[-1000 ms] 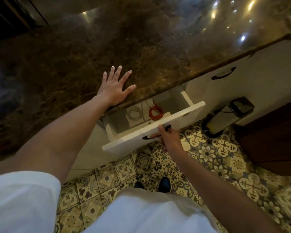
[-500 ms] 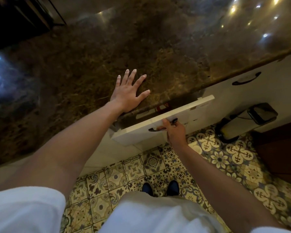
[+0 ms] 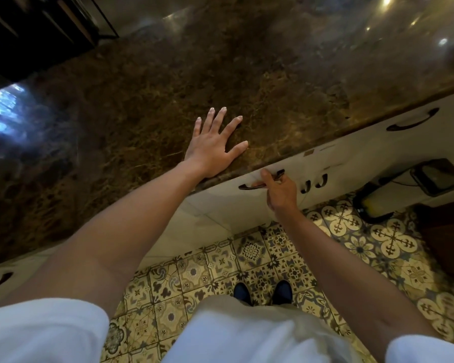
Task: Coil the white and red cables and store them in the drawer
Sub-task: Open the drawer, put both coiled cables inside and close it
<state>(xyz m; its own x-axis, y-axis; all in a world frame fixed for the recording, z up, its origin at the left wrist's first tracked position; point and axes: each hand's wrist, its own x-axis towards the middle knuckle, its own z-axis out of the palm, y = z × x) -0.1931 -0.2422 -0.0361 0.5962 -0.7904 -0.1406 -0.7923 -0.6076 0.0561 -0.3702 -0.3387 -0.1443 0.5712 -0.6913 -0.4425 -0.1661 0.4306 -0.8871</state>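
The right hand [image 3: 279, 193] gripped the handle [image 3: 249, 186] of the closed drawer [image 3: 286, 167]; the left hand [image 3: 212, 146] lay flat, fingers spread, on the countertop [image 3: 273, 74].

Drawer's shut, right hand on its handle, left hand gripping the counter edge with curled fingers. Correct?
One error, going by the head view: the left hand lies flat on the countertop, fingers straight and spread, not curled round the edge. The rest holds: the drawer looks shut and the right hand holds its handle.
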